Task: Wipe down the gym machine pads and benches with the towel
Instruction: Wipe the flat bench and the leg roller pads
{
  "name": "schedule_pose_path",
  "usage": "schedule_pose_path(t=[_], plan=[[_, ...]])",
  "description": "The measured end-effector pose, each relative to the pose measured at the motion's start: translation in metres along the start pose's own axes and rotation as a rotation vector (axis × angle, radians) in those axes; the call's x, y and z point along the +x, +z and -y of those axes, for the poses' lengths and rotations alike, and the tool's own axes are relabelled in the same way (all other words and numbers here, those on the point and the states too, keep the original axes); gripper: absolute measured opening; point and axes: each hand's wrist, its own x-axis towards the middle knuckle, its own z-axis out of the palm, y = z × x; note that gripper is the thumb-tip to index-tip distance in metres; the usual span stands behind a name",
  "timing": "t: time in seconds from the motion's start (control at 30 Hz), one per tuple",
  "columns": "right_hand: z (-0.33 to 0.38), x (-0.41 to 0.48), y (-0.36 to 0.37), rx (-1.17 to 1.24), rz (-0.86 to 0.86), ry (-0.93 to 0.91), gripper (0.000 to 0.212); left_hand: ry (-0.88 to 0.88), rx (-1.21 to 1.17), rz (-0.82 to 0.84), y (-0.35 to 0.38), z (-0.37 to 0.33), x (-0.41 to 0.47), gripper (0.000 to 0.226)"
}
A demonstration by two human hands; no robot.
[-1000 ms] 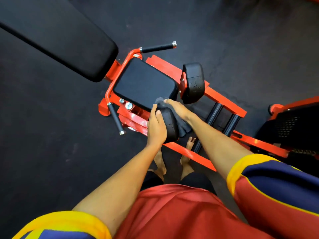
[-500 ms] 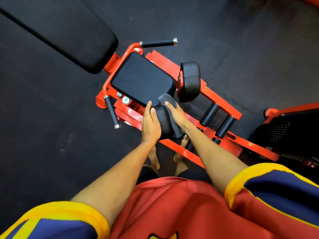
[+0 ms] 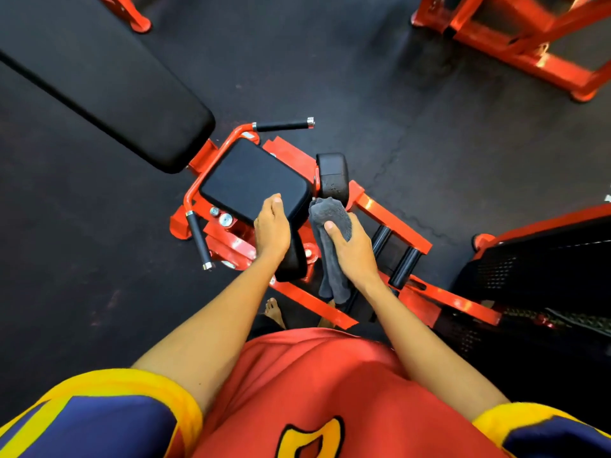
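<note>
Nearest, gripping a grey fluffy microfibre towel [image 3: 330, 223] in the right hand [image 3: 352, 251], fingers and thumb clamped round its bunched middle, loose ends hanging above the orange steel frame [image 3: 307, 299]. Cannot tell whether the towel's top touches any pad. Beside it, resting the left hand [image 3: 271, 228] on the near black roller pad [image 3: 291, 262], fingers relaxed and nearly straight, fingertips reaching the edge of the square black seat pad [image 3: 254, 180]. Judging by this: mid-task, probably between surfaces. Cannot tell which pads are already clean. Beyond, likely still waiting: the far black roller pad [image 3: 331, 175], speckled on its face, then the long black padded bench [image 3: 99, 77] and further orange machines [image 3: 515, 31].
</note>
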Motion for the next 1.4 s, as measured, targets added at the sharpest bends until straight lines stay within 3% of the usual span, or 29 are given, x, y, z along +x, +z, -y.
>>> schedule_pose_path(t=[0.13,0.43,0.73,1.0,1.23,1.4], plan=[[0.011,0.002,-0.019,-0.095,-0.062,-0.093,0.039,0.063,0.045,0.043,0.016,-0.024,-0.002,0.043],[0.026,0.036,-0.026,-0.264,-0.211,-0.202,0.045,0.153,0.065,0.144,0.042,-0.046,0.014,0.044],[0.027,0.097,0.017,-0.653,-0.310,-0.216,0.055,-0.066,-0.051,0.236,0.061,-0.047,0.055,0.040],[0.075,0.197,0.008,-0.636,-0.053,0.004,0.049,-0.064,0.006,0.212,0.069,-0.051,0.046,0.043],[0.000,0.103,0.025,-0.436,-0.303,-0.325,0.055,-0.087,-0.058,0.228,0.065,-0.048,0.046,0.030],[0.003,0.122,0.017,-0.403,-0.240,-0.346,0.055,-0.043,-0.135,0.238,0.068,-0.046,0.048,0.032]])
